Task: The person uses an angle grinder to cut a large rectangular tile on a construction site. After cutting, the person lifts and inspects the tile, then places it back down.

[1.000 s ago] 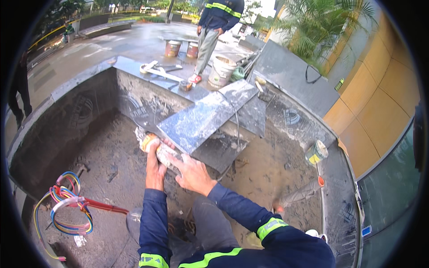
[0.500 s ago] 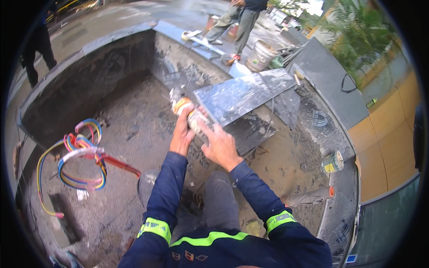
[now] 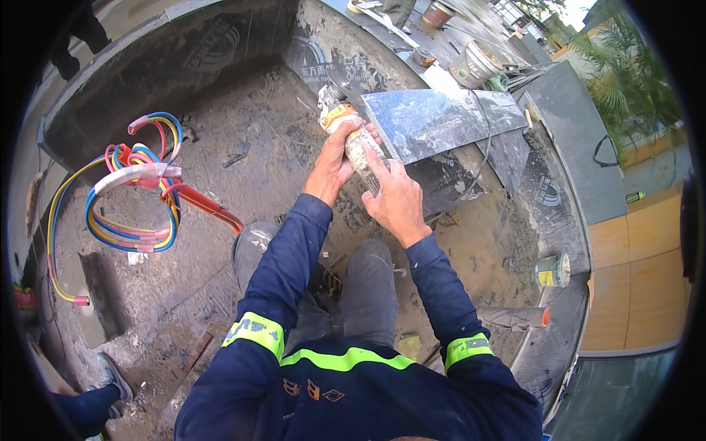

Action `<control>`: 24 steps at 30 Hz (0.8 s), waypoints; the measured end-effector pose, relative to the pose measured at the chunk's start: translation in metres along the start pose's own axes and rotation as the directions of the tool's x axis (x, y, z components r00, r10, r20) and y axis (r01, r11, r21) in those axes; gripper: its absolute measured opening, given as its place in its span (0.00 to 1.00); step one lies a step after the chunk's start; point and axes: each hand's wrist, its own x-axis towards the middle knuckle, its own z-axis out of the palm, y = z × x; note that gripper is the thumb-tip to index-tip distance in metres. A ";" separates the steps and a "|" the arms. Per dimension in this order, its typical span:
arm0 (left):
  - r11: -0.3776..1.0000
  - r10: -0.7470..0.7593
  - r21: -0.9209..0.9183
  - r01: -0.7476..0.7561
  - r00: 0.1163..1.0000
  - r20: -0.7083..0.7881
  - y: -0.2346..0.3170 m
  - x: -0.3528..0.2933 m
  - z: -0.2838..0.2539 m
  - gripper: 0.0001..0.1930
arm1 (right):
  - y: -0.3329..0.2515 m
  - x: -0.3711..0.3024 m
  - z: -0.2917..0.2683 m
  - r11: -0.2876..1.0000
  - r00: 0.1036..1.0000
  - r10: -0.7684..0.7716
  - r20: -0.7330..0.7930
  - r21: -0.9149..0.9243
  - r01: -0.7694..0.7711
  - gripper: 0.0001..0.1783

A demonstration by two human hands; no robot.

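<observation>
A rough, mud-smeared brown floor (image 3: 485,257) spreads across the middle, patchy and uneven. At 11 o'clock rises a dark wall (image 3: 261,40) with pale printed marks, topped by a grey ledge (image 3: 132,45). Grey paving (image 3: 447,45) lies beyond at 1 o'clock. At 2 o'clock a smooth grey panel (image 3: 570,132) slants below a green palm (image 3: 625,66). A tan panelled wall (image 3: 643,268) stands just past 3 o'clock, above dark greenish glass (image 3: 614,389) at 4. Daylight comes from a pale sky (image 3: 576,15) between 1 and 2.

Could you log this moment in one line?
left hand: holds caked tool; right hand: touches tool; nearby: flat slab, coiled cables
</observation>
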 end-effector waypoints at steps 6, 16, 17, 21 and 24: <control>1.000 0.021 0.012 -0.020 0.999 -0.038 -0.002 -0.002 -0.003 0.17 | 0.001 -0.003 0.003 1.000 1.000 0.009 -0.012 0.010 -0.009 0.53; 0.997 -0.029 0.074 0.032 0.999 -0.039 0.001 0.012 -0.018 0.20 | 0.004 -0.007 0.001 1.000 1.000 0.001 -0.017 0.001 -0.001 0.53; 0.996 -0.021 0.084 0.033 0.990 -0.136 0.000 0.013 -0.017 0.20 | 0.003 -0.007 0.000 1.000 0.999 -0.014 -0.041 0.007 0.014 0.53; 0.994 -0.051 0.096 0.054 0.998 -0.031 0.001 0.011 -0.017 0.18 | 0.006 -0.008 -0.002 1.000 0.998 0.002 -0.063 -0.015 -0.002 0.53; 0.998 -0.042 0.043 0.042 0.999 -0.006 -0.001 0.007 -0.019 0.17 | 0.003 -0.009 0.000 0.998 0.999 -0.001 -0.048 0.055 0.003 0.52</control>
